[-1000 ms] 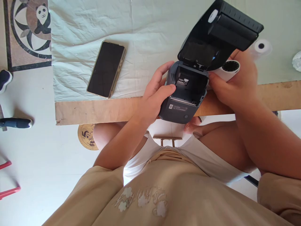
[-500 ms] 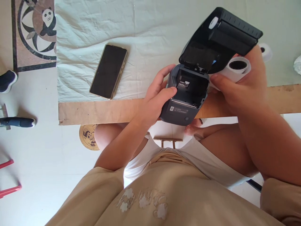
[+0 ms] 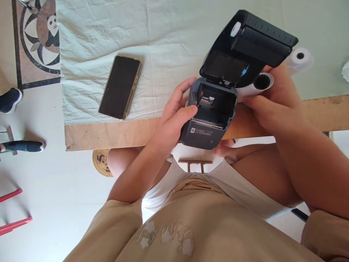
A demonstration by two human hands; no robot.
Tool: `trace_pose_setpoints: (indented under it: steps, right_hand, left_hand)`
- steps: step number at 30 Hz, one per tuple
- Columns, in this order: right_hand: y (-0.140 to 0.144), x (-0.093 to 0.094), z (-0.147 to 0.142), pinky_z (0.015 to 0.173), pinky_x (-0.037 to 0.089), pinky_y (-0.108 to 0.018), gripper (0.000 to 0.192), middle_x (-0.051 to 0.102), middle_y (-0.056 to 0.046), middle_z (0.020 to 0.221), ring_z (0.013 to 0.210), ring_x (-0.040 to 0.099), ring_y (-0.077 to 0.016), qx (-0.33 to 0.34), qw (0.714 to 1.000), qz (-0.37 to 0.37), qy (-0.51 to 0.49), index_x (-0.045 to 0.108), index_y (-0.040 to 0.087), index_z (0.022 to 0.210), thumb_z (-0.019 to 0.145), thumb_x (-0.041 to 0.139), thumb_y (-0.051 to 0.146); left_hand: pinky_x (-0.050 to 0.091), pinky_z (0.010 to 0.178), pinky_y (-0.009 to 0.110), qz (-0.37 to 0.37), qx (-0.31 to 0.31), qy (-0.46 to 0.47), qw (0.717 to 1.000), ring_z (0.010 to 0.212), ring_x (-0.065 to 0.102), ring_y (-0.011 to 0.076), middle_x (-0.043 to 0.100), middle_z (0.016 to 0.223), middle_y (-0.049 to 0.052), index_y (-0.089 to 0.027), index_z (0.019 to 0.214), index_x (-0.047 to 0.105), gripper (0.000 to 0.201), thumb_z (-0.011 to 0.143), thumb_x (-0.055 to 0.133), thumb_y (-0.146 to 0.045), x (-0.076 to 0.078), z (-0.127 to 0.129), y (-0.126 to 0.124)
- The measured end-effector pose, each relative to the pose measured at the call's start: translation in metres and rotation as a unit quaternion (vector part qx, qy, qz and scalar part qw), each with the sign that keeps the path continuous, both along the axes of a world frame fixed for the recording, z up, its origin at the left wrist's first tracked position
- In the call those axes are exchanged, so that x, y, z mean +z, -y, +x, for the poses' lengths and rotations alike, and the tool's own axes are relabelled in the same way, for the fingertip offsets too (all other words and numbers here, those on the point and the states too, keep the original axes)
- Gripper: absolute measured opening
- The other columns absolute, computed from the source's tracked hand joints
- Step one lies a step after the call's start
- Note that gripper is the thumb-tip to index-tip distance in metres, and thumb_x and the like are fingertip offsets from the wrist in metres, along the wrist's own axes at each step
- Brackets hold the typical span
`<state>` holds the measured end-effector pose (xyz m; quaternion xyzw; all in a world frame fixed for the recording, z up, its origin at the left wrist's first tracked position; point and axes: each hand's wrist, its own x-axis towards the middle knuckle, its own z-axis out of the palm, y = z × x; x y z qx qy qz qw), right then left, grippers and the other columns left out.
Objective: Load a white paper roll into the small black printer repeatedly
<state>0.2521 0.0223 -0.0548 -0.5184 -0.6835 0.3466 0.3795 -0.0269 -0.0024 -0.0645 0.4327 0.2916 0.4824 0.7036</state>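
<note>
- Floor at far left: dark shoe (image 3: 9,100) by the patterned panda mat (image 3: 35,40); second dark shoe (image 3: 23,146) lower down; red bars (image 3: 13,222) at bottom left.
- Pale cloth (image 3: 109,32) covers the wooden table (image 3: 109,133), bare wood strip along the near edge.
- Phone (image 3: 120,87) lies flat on the cloth, screen dark, tilted, well apart from the hands.
- Round panda disc (image 3: 101,162) on the floor under the table edge.
- Left hand (image 3: 174,116) clamps the left side of the printer (image 3: 209,120): thumb on the rim of the open paper bay, fingers curled behind the body.
- Printer is dark grey, held at the near table edge, overhanging it slightly; bay inside looks empty, with a small label visible.
- Printer lid (image 3: 245,47) swung fully up and back, white roller end visible near its top.
- Right hand (image 3: 275,102) is closed around a white paper roll (image 3: 259,83), just beside the printer's right side, partly behind the lid.
- Second paper roll (image 3: 300,58) rests on the table past the lid, apart from the hands.
- White crumpled object (image 3: 345,71) at far right edge, cut off.
</note>
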Motion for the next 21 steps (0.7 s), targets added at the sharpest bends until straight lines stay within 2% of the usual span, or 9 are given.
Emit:
trace_pose_setpoints:
  steps: [2, 5, 9, 11, 15, 16, 18, 20, 21]
  right_hand:
    - [0.002, 0.003, 0.002, 0.084, 0.051, -0.028, 0.033, 0.064, -0.005, 0.117, 0.099, 0.061, -0.0100, 0.019, 0.999, 0.028, 0.042, 0.053, 0.023, 0.125, 0.095, 0.067, 0.027]
    - [0.005, 0.005, 0.007, 0.082, 0.047, -0.028, 0.033, 0.066, -0.005, 0.113, 0.095, 0.060, -0.0101, 0.012, 0.985, 0.073, 0.153, 0.057, 0.022, 0.125, 0.098, 0.072, 0.031]
    - [0.006, 0.003, 0.014, 0.093, 0.058, -0.037, 0.049, 0.069, -0.008, 0.131, 0.113, 0.070, -0.0182, 0.048, 0.975, 0.092, 0.194, 0.053, 0.025, 0.146, 0.103, 0.072, 0.039]
    - [0.004, 0.001, 0.015, 0.101, 0.063, -0.043, 0.057, 0.067, -0.009, 0.138, 0.122, 0.071, -0.0211, 0.080, 0.969, 0.114, 0.203, 0.048, 0.027, 0.157, 0.106, 0.069, 0.040]
    - [0.001, -0.002, 0.016, 0.092, 0.064, -0.040, 0.042, 0.062, -0.010, 0.127, 0.109, 0.062, -0.0168, 0.097, 0.949, 0.167, 0.250, 0.056, 0.021, 0.138, 0.112, 0.063, 0.054]
    - [0.001, -0.002, 0.016, 0.093, 0.065, -0.041, 0.040, 0.062, -0.011, 0.125, 0.110, 0.062, -0.0172, 0.092, 0.948, 0.170, 0.253, 0.057, 0.021, 0.135, 0.113, 0.060, 0.054]
    - [0.002, 0.001, 0.015, 0.099, 0.067, -0.044, 0.041, 0.064, -0.010, 0.130, 0.120, 0.066, -0.0188, 0.078, 0.961, 0.138, 0.228, 0.056, 0.023, 0.141, 0.115, 0.058, 0.054]
    - [0.003, 0.008, 0.014, 0.094, 0.067, -0.038, 0.054, 0.066, -0.008, 0.133, 0.119, 0.070, -0.0165, 0.051, 0.985, 0.076, 0.145, 0.049, 0.030, 0.153, 0.112, 0.066, 0.061]
    - [0.004, 0.014, 0.014, 0.087, 0.065, -0.034, 0.062, 0.067, -0.006, 0.131, 0.111, 0.071, -0.0136, 0.034, 0.995, 0.042, 0.081, 0.045, 0.034, 0.155, 0.108, 0.073, 0.063]
  left_hand:
    - [0.069, 0.084, 0.035, 0.008, 0.010, -0.003, 1.000, 0.107, 0.084, 0.0248, 0.083, 0.135, -0.001, -0.040, 0.157, 0.067, 0.053, 0.108, 0.074, -0.060, -0.003, 0.001, 0.000]
    - [0.069, 0.077, 0.035, 0.005, 0.017, -0.012, 1.000, 0.099, 0.085, 0.0249, 0.084, 0.134, 0.002, -0.038, 0.158, 0.067, 0.058, 0.107, 0.075, -0.063, -0.006, 0.002, 0.000]
    - [0.069, 0.074, 0.033, 0.002, 0.010, 0.014, 1.000, 0.095, 0.081, 0.0223, 0.085, 0.129, 0.003, -0.037, 0.159, 0.069, 0.055, 0.108, 0.072, -0.060, -0.008, -0.001, -0.001]
    - [0.069, 0.075, 0.033, 0.004, -0.006, 0.019, 1.000, 0.095, 0.081, 0.0226, 0.084, 0.127, 0.003, -0.038, 0.158, 0.068, 0.055, 0.108, 0.073, -0.060, -0.008, -0.003, -0.002]
    - [0.070, 0.074, 0.035, 0.003, 0.003, 0.003, 1.000, 0.098, 0.083, 0.0270, 0.084, 0.130, 0.006, -0.035, 0.158, 0.067, 0.062, 0.105, 0.076, -0.065, -0.006, -0.003, -0.002]
    - [0.070, 0.074, 0.036, -0.001, 0.010, -0.004, 1.000, 0.098, 0.083, 0.0272, 0.084, 0.132, 0.007, -0.035, 0.158, 0.067, 0.061, 0.106, 0.075, -0.064, -0.005, -0.002, -0.001]
    - [0.070, 0.073, 0.035, -0.005, 0.014, -0.006, 1.000, 0.097, 0.083, 0.0257, 0.084, 0.134, 0.006, -0.037, 0.157, 0.067, 0.057, 0.107, 0.074, -0.062, -0.003, 0.000, 0.001]
    - [0.070, 0.074, 0.034, 0.000, 0.014, -0.004, 1.000, 0.095, 0.083, 0.0234, 0.083, 0.135, 0.003, -0.039, 0.156, 0.067, 0.053, 0.108, 0.072, -0.061, -0.002, 0.002, 0.001]
    - [0.070, 0.074, 0.034, 0.003, 0.015, -0.008, 1.000, 0.095, 0.083, 0.0227, 0.082, 0.134, 0.002, -0.040, 0.155, 0.067, 0.052, 0.108, 0.071, -0.061, -0.002, 0.003, 0.001]
